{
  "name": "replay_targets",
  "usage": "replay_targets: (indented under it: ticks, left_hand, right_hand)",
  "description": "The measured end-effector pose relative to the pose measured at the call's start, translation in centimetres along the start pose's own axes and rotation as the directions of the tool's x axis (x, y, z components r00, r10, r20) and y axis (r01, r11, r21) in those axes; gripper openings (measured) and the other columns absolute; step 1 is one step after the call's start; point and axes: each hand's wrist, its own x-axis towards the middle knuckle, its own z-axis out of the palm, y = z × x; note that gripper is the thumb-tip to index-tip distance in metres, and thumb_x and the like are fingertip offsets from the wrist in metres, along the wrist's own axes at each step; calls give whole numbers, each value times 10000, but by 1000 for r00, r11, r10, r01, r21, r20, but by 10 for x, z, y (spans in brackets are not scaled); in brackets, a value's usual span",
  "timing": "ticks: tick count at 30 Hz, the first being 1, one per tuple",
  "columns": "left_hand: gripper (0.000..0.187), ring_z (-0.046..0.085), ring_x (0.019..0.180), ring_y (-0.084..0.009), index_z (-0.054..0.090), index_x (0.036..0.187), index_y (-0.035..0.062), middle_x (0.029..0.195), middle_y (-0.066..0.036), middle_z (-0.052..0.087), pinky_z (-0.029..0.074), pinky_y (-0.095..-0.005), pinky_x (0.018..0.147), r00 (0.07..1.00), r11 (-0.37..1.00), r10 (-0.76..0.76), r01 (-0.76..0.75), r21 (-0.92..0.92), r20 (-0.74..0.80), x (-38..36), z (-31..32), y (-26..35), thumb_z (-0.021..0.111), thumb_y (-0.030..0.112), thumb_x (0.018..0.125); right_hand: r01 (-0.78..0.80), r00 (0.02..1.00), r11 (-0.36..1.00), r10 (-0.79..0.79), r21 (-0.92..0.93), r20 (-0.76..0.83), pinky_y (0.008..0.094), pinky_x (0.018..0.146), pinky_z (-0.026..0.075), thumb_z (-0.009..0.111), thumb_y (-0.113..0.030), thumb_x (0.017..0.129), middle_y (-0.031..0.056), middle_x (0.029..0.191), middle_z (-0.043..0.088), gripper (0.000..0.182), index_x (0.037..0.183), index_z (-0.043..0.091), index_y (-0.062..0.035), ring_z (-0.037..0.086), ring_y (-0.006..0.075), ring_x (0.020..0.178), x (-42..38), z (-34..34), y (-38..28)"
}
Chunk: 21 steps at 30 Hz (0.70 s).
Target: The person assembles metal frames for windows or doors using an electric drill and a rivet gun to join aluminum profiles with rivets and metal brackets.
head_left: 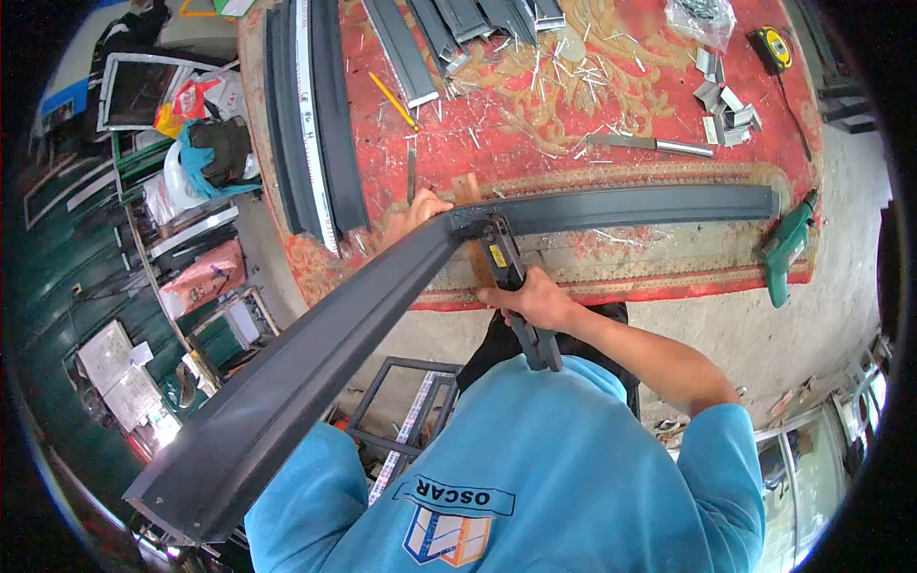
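Two dark grey metal profiles meet at a corner: the left profile (315,358) runs toward the lower left past the table edge, and the right profile (640,205) lies along the table. My left hand (417,215) is closed at the corner, partly hidden behind the left profile. My right hand (540,304) wraps round a black long-handled hand tool (503,263) with a yellow label. The tool's head touches the corner, and its handles point toward my body. Under the joint shows a wooden strip (466,189).
On the red patterned table cloth (458,143) lie a yellow pencil (394,101), a metal file or chisel (650,145), corner brackets (728,110) and a tape measure (770,50). A green drill (788,250) rests at the right edge. Long profiles (315,115) are stacked at left.
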Motion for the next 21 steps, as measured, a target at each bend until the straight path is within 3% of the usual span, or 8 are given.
replay_targets:
  ticks: [4,7,9,12,13,18,20,21]
  left_hand:
    - [378,629,722,-281,494,1120,86,940,-90,507,511,-386,528,998,997,59,-58,41,-19,3,-2,4,676,134,793]
    - [356,628,726,-292,492,1105,88,938,-96,513,511,-395,537,1000,999,-13,12,36,27,-1,1,2,673,139,803]
    - [342,631,735,-300,488,1096,93,938,-97,525,517,-395,555,1000,999,-20,19,29,22,-2,5,-3,671,144,812]
    - [340,633,744,-304,486,1100,97,950,-96,526,522,-395,572,1000,999,6,-7,44,20,-3,7,-3,667,145,816]
    - [340,633,744,-304,486,1100,97,950,-96,526,522,-395,572,1000,999,12,-12,48,17,1,4,-2,667,145,816]
    - [372,631,760,-315,476,1124,88,963,-100,518,526,-401,581,1000,997,2,-5,82,31,0,0,-3,661,130,804]
    - [435,623,760,-324,492,1110,93,940,-107,536,503,-419,598,999,999,-26,25,26,39,-1,-1,0,733,201,764]
    - [506,616,760,-333,508,1096,98,917,-113,555,480,-438,615,996,997,-64,65,-28,56,0,-1,1,804,272,725]
  right_hand:
    - [-4,1000,999,3,-32,-11,339,678,520,703,-499,819,104,749,654,538,928,610,20,641,192,679,-6,-17,-2]
    - [48,998,967,-34,-249,59,327,682,526,712,-386,839,98,776,653,441,945,613,31,652,190,733,-17,-41,-9]
    - [-56,935,966,-37,251,353,300,666,518,708,-257,853,79,817,655,309,958,624,21,648,176,768,-17,-63,-4]
    - [-174,915,959,74,223,397,286,678,524,700,-177,855,73,876,651,236,971,632,17,634,159,770,1,-63,-1]
    - [-153,925,983,105,105,364,292,719,539,696,-216,868,74,898,650,260,971,633,15,623,153,791,1,-59,-5]
    - [-6,944,998,-13,57,330,327,806,539,658,-391,911,84,933,645,431,1061,593,7,621,162,852,-3,-46,2]
    - [-7,923,930,-136,368,359,329,829,532,647,-388,917,85,946,646,424,1066,592,5,625,179,846,1,-37,20]
    - [-4,926,930,-135,368,352,329,829,532,647,-388,917,85,946,646,424,1066,592,5,625,179,846,2,-33,22]
